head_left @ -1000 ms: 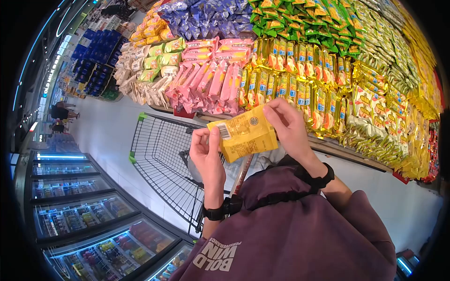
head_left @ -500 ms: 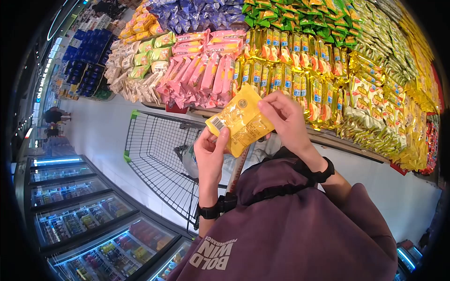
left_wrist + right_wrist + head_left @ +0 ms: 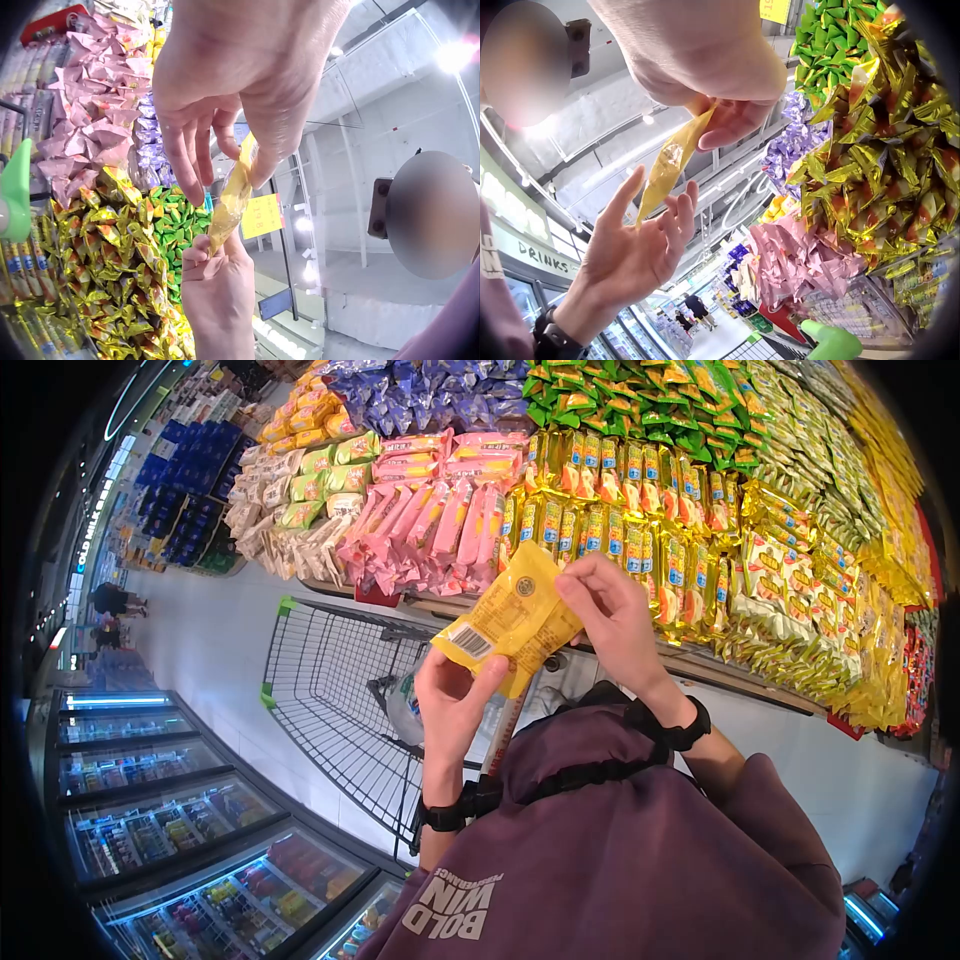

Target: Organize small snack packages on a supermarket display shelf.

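A yellow snack packet (image 3: 520,610) with a barcode and small dark print is held up in front of the chest, tilted with its right-hand end higher. My left hand (image 3: 455,705) pinches its lower left end, thumb over the front near the barcode. At the opposite end my right hand (image 3: 612,622) pinches the packet between thumb and fingers. Seen edge-on in the left wrist view, the packet (image 3: 232,199) is slim and slightly puffed. The right wrist view shows the left fingers (image 3: 676,225) spread loosely behind it.
A wire shopping cart (image 3: 330,660) with green corners stands just beyond the left hand. Behind the hands, a long display holds pink packets (image 3: 430,525), gold packets (image 3: 640,470) and green packets (image 3: 650,405). Glass-topped freezers (image 3: 150,760) line the left side. People (image 3: 697,307) walk farther off.
The packet has tilted from nearly level, its right-hand end rising. Since half a second ago, the left thumb has slid lower and uncovered more of the barcode. Both hands keep their hold.
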